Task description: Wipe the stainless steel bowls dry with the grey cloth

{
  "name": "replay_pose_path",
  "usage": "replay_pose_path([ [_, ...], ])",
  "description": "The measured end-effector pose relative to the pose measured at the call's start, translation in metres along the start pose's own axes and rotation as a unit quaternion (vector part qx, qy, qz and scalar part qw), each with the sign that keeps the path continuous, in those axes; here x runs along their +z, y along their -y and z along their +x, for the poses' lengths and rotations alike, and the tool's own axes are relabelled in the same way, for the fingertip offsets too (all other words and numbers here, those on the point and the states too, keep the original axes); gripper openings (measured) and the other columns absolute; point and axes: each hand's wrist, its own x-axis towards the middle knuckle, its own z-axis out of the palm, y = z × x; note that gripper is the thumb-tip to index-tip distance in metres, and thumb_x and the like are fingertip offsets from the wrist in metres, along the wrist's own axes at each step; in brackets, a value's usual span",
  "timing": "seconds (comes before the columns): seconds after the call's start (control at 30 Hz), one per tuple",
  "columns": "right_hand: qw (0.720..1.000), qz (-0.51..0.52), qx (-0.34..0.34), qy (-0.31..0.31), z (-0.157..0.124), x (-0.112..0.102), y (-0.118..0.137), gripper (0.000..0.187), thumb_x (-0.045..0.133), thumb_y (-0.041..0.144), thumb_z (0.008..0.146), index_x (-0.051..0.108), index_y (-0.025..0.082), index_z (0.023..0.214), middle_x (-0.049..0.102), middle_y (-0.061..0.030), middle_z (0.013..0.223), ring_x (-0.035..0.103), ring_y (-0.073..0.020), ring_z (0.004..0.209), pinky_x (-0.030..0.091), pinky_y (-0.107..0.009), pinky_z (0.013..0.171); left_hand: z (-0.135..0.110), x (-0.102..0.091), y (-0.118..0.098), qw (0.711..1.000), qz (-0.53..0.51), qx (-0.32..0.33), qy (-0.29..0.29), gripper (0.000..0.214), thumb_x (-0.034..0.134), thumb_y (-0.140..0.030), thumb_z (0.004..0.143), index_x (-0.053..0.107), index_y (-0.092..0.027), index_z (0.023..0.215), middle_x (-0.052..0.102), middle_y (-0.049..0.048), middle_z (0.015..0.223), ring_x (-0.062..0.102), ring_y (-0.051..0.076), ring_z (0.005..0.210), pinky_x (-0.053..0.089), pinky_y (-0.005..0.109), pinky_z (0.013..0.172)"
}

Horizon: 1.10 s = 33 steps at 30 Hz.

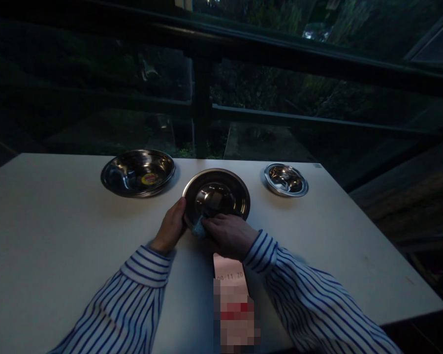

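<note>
A shiny metal bowl (216, 184) is tilted towards me above the middle of the white table. My left hand (170, 226) grips its left rim, with the thumb along the edge and the other fingers hidden behind it. At the near rim, my right hand (231, 233) is closed on a light blue cloth (199, 228) that touches the bowl's edge. Most of the cloth is covered by the fingers.
A larger metal bowl (127, 172) with a yellow and red sticker lies at the table's back left. Back right is a smaller metal bowl (286, 180). A phone (229, 269) showing a timer lies below my right hand on the white table (59, 236). Dark windows stand behind.
</note>
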Motion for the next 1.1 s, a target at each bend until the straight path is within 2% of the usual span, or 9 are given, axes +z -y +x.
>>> replay_pose_path([
  [0.1,1.0,-0.001,0.006,0.005,-0.001,-0.003,0.0,0.037,0.054,0.03,0.079,0.053,0.013,0.112,0.065,-0.0116,0.101,0.058,-0.0252,0.091,0.047,-0.037,0.074,0.001,0.002,0.002,1.0,-0.021,-0.007,-0.003,0.06,0.037,-0.063,0.078,0.064,-0.011,0.094,0.07,0.0096,0.086,0.058,0.024,0.088,0.043,0.033,0.077],
  [0.3,0.999,0.005,0.02,-0.024,0.019,0.005,0.009,0.046,0.037,0.033,0.089,0.039,0.005,0.125,0.056,-0.0177,0.117,0.052,-0.0246,0.104,0.044,-0.037,0.082,0.001,-0.001,0.002,1.0,0.0,-0.012,-0.004,0.059,0.037,-0.062,0.078,0.065,-0.012,0.092,0.07,0.0086,0.086,0.058,0.024,0.088,0.043,0.034,0.079],
  [0.5,1.0,0.004,0.009,0.004,-0.002,-0.003,-0.001,0.034,0.053,0.029,0.081,0.054,0.015,0.111,0.065,-0.0108,0.1,0.058,-0.0237,0.092,0.045,-0.035,0.076,0.001,0.001,0.003,1.0,-0.001,0.001,0.001,0.057,0.034,-0.058,0.081,0.064,-0.012,0.099,0.068,0.0102,0.098,0.057,0.024,0.094,0.041,0.033,0.083],
  [0.6,1.0,0.004,0.013,0.009,-0.004,-0.005,-0.001,0.031,0.054,0.03,0.08,0.055,0.015,0.108,0.065,-0.0099,0.098,0.059,-0.0237,0.09,0.045,-0.035,0.076,0.002,0.002,0.004,1.0,-0.004,-0.002,0.018,0.058,0.033,-0.058,0.082,0.063,-0.012,0.1,0.068,0.0103,0.099,0.057,0.025,0.095,0.041,0.034,0.084],
  [0.7,1.0,0.008,0.022,-0.007,0.007,-0.001,0.006,0.036,0.046,0.032,0.086,0.05,0.012,0.116,0.062,-0.0128,0.106,0.056,-0.0226,0.096,0.044,-0.034,0.081,0.002,0.001,0.002,1.0,0.018,-0.007,0.023,0.057,0.032,-0.057,0.083,0.063,-0.013,0.1,0.068,0.0087,0.1,0.057,0.023,0.095,0.04,0.032,0.084],
  [0.83,0.999,0.007,0.036,-0.027,0.017,0.004,0.012,0.046,0.04,0.035,0.089,0.042,0.007,0.124,0.056,-0.0159,0.117,0.052,-0.0241,0.104,0.043,-0.034,0.084,0.001,-0.001,0.0,0.999,0.037,-0.003,-0.002,0.055,0.032,-0.057,0.083,0.064,-0.013,0.095,0.068,0.0075,0.094,0.058,0.022,0.091,0.041,0.03,0.082],
  [0.97,0.999,0.003,0.03,-0.009,0.005,0.0,0.006,0.037,0.047,0.03,0.085,0.05,0.011,0.117,0.063,-0.0125,0.106,0.056,-0.0243,0.096,0.044,-0.035,0.078,0.001,0.0,0.001,0.999,0.029,0.003,-0.012,0.055,0.032,-0.057,0.083,0.063,-0.013,0.09,0.068,0.0079,0.091,0.058,0.022,0.086,0.042,0.03,0.077],
  [1.1,1.0,0.001,0.028,0.005,-0.002,-0.005,0.002,0.03,0.052,0.03,0.082,0.056,0.014,0.106,0.065,-0.0113,0.098,0.058,-0.0249,0.09,0.045,-0.036,0.075,0.002,0.001,0.005,1.0,0.004,0.002,0.0,0.056,0.032,-0.057,0.083,0.063,-0.012,0.095,0.068,0.0085,0.092,0.058,0.022,0.087,0.042,0.031,0.077],
])
